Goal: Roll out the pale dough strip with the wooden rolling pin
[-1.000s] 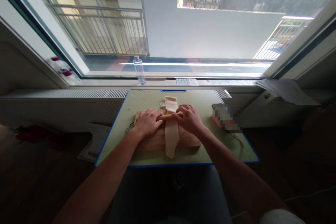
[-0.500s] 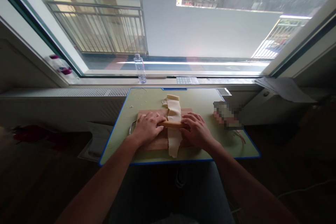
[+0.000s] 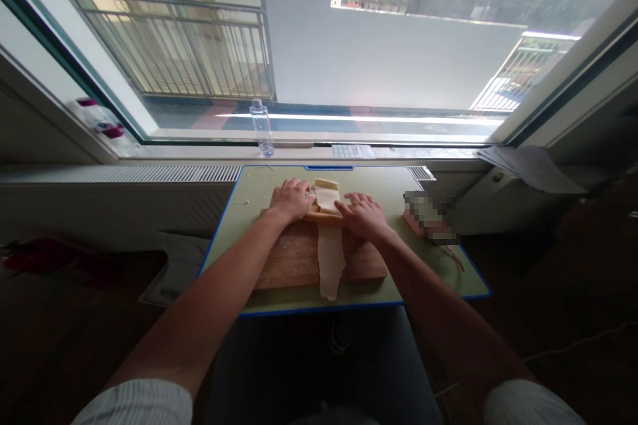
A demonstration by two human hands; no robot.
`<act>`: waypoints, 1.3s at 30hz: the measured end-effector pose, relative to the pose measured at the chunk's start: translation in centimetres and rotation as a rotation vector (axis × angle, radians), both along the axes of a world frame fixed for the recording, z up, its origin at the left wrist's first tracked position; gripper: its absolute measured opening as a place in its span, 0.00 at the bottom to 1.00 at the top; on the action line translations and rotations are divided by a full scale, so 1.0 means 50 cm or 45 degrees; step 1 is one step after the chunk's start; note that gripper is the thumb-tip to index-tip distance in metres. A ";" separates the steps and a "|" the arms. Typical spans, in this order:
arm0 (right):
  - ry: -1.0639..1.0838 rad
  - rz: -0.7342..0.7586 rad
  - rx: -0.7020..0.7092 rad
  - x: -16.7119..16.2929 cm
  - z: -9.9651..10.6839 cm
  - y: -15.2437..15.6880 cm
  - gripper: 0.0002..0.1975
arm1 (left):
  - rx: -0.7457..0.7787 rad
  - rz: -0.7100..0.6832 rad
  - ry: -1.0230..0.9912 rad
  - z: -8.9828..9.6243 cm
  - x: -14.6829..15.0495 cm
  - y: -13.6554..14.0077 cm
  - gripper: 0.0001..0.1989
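Observation:
A wooden rolling pin lies crosswise over a long pale strip of dough. My left hand is closed over the pin's left end, and my right hand over its right end. Under them is a wooden cutting board. The strip's near end hangs over the board's front edge onto the table. Its far end, beyond the pin, looks folded or rolled over. My hands cover both ends of the pin.
The small green table has a blue rim. At its right lies a blurred-out object with a strap. Dough crumbs dot the back left. A clear plastic bottle stands on the windowsill, and papers lie at right.
Both hands have pushed the rolling pin away from me along the dough, to the far part of the board. More of the near strip and board shows.

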State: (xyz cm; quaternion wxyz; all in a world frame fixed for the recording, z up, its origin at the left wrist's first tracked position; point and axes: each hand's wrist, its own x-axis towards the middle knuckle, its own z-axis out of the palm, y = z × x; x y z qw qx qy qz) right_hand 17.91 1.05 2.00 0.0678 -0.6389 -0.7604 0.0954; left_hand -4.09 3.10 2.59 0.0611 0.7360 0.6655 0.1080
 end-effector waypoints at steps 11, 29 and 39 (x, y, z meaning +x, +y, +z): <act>-0.059 -0.089 -0.100 -0.014 -0.009 0.000 0.36 | -0.294 -0.027 0.059 -0.022 0.000 0.049 0.35; -0.043 -0.018 0.264 -0.041 -0.055 -0.266 0.35 | 0.052 -0.020 0.164 -0.040 -0.026 -0.212 0.32; -0.058 0.016 0.106 -0.024 -0.006 -0.136 0.34 | 0.219 0.017 0.099 -0.024 0.021 -0.262 0.28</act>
